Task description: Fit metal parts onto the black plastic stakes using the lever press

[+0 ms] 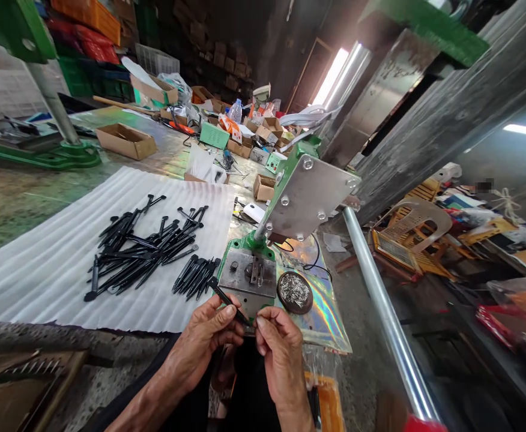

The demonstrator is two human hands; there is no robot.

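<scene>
My left hand holds a black pointed stake-like piece between thumb and fingers, its flat head up to the left and its lower end toward my right hand. The fingers of my right hand are pinched close to that end; anything between them is too small to make out. Just beyond my hands is the metal base plate of a green press. To its right sits a round dish of small silvery pins. Many black pieces lie on white foam sheet, with a smaller group beside the press.
A long metal lever slopes down on the right. An open cardboard box and a second green press stand are at the back left. Cartons, a bottle and a green box crowd the table's far side.
</scene>
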